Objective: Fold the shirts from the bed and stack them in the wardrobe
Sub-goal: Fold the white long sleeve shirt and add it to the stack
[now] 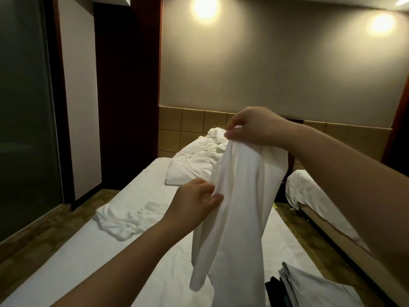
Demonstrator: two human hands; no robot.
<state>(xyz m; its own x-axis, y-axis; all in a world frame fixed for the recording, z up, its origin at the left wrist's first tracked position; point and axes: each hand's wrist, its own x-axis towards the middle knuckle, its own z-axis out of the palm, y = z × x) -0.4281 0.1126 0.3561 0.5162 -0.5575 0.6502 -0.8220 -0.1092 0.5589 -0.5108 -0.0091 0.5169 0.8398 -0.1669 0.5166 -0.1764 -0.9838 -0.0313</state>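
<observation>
White cotton up in the air: the white shirt (241,207) hangs clear above the bed (132,185), held from the top by the right hand (254,127), whose thumb and fingertips are pinched tight on its upper edge. Below that pinch and to its left, the left hand (194,200) has fingers and thumb closed on a fold of the side edge. Held high like this, the cloth drops long and straight. My read is that the person is hunting for the shoulders or a seam so the shirt can be spread flat for folding.

Under the left grip and further left, a crumpled white shirt (121,218) waits on the sheet. Beyond the top pinch lies a rumpled duvet (194,160), heaped at the head end. Down past the hanging hem, to the right, sits a pile of folded pale garments (309,286) with a dark garment (273,286) beside it. The dangling tail hangs close to that pile and could drag across it. A second bed (309,196) stands to the right of the raised forearm. No wardrobe is in view.
</observation>
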